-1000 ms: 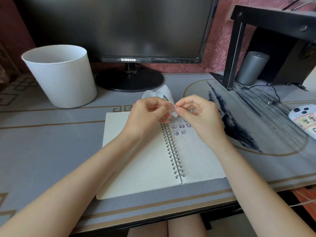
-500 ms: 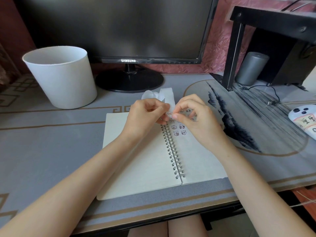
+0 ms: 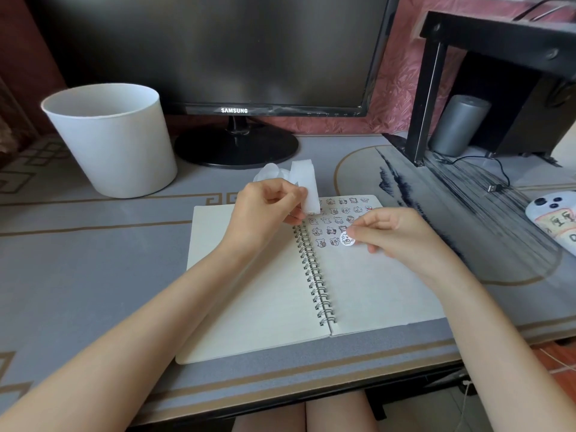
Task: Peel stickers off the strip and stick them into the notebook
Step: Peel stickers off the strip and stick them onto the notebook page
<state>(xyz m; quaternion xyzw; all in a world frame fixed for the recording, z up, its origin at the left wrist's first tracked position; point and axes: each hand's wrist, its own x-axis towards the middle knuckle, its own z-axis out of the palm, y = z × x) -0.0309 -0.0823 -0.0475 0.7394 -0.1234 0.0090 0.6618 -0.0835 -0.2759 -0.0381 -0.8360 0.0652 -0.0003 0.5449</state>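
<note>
Open spiral notebook (image 3: 249, 291) lying flat on the surface (image 3: 93, 260), with rows of placed stickers (image 3: 339, 210) filling the top of its right page. Your left hand (image 3: 265, 210) pinches the white strip (image 3: 307, 188), held upright over the top of the spine; its loose tail could sag onto the page and snag there. Your right hand (image 3: 402, 235) pinches a round sticker (image 3: 347, 239) at the end of the lowest row, at or just above the paper. Lowered askew, it may overlap its neighbour, crease, or cling to your fingertip on release.
</note>
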